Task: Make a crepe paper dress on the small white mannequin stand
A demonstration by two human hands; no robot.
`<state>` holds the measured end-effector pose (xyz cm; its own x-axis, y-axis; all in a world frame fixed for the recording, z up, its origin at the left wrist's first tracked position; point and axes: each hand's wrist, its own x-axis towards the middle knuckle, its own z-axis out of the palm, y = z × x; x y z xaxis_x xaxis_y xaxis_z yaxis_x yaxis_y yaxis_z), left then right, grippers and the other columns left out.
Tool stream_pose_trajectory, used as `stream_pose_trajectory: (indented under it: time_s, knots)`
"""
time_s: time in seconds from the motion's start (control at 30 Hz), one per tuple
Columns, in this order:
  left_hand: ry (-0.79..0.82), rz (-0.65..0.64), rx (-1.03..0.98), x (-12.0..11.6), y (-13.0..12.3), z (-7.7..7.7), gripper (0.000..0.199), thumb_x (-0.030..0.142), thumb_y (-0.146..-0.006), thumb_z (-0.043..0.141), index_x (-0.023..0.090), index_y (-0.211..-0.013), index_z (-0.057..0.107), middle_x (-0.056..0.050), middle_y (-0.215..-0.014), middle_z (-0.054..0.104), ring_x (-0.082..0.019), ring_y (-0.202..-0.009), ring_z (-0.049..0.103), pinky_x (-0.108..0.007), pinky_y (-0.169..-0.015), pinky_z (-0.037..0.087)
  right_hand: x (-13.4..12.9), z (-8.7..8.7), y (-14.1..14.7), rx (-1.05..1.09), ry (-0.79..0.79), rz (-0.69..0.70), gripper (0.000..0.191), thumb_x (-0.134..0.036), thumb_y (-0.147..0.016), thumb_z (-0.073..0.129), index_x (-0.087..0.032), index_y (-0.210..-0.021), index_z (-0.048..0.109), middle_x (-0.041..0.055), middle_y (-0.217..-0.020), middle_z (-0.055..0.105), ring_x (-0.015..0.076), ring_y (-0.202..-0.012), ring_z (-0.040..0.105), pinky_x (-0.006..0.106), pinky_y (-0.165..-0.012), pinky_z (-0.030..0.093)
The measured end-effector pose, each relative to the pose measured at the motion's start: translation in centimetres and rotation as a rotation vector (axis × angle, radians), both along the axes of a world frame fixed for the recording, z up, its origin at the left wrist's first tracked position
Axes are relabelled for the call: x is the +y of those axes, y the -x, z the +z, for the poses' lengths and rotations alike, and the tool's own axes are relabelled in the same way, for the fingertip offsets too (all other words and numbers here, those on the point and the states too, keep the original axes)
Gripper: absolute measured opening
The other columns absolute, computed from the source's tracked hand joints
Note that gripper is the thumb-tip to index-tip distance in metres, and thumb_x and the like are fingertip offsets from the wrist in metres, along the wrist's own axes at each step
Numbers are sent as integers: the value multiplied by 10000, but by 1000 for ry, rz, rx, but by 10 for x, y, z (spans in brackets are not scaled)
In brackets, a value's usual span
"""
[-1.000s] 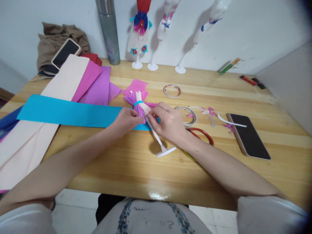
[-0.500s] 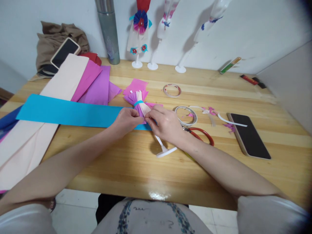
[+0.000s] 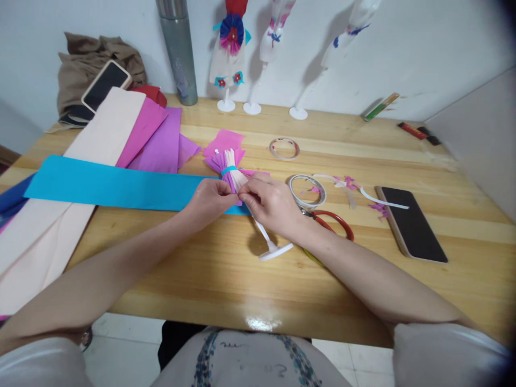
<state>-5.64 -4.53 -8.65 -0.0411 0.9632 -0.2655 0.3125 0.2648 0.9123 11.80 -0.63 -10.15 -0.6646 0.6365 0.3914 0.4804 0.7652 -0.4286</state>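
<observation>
A purple and cream crepe paper dress with a blue band round its waist lies tilted on a white stand. My left hand pinches the lower edge of its purple paper between thumb and forefinger. Just to the right, my right hand pinches the paper at the same edge, its fingertips nearly touching the left ones. Hidden by the fingers is the exact spot they hold. A long strip of blue crepe paper runs beneath the dress and my left hand.
Cream crepe paper and purple crepe paper lie left. Right are a tape roll, red-handled scissors and a phone. Behind stand a flask, a dressed figure and two more figures on white stands.
Almost nothing differs. Both hands keep their pinch on the paper edge, with only a very slight shift of the fingers and the view.
</observation>
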Motion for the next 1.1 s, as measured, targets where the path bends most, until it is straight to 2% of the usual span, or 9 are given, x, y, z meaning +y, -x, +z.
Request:
stream_pose_trajectory:
  time_s: [0.57, 0.87, 1.1]
  knots:
    - [12, -12, -51, -2, -1, 9, 280, 203, -721, 649, 188, -518, 457, 79, -397, 398, -55, -399, 330, -225, -429, 209, 0, 14, 0, 36, 276, 21, 217, -143, -909, 480, -177, -865, 689, 59, -850, 694, 188, -796, 617, 305, -743, 442]
    - [42, -10, -147, -3, 0, 11, 293, 100, -738, 552, 171, -459, 495, 50, -372, 432, -55, -368, 348, -224, -409, 211, -1, 18, 0, 13, 305, 16, 253, -102, -883, 478, -173, -869, 720, 54, -844, 700, 178, -751, 602, 294, -720, 428]
    - [78, 4, -158, 0, -1, 13, 324, 48, -762, 518, 160, -458, 501, 53, -383, 455, -41, -341, 347, -202, -382, 204, -4, 21, -1, -49, 233, 17, 279, -96, -879, 489, -170, -913, 756, 77, -881, 709, 196, -799, 637, 300, -737, 448]
